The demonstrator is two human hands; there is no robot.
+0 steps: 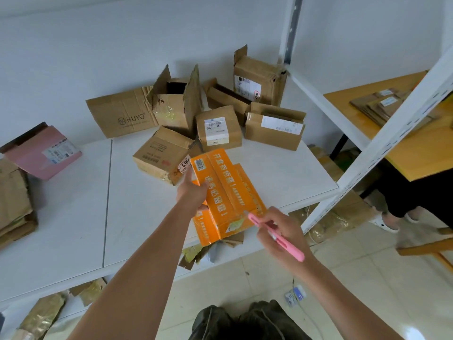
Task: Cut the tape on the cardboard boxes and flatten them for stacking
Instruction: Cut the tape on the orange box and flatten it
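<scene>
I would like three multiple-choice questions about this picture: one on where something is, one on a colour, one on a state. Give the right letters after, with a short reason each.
1. Where is the pink box?
A. on the yellow table at the right
B. at the left side of the white table
C. on the floor

2. What colour is the cutter held by the right hand?
A. pink
B. blue
C. black

3. How is the orange box held?
A. it lies untouched on the table
B. both hands grip it
C. the left hand holds it at its far end

Answers:
1 B: it leans on a stack at the left of the white table.
2 A: the handle is plainly pink.
3 C: only the left hand grips it, while the right holds the cutter at its near end.
</scene>
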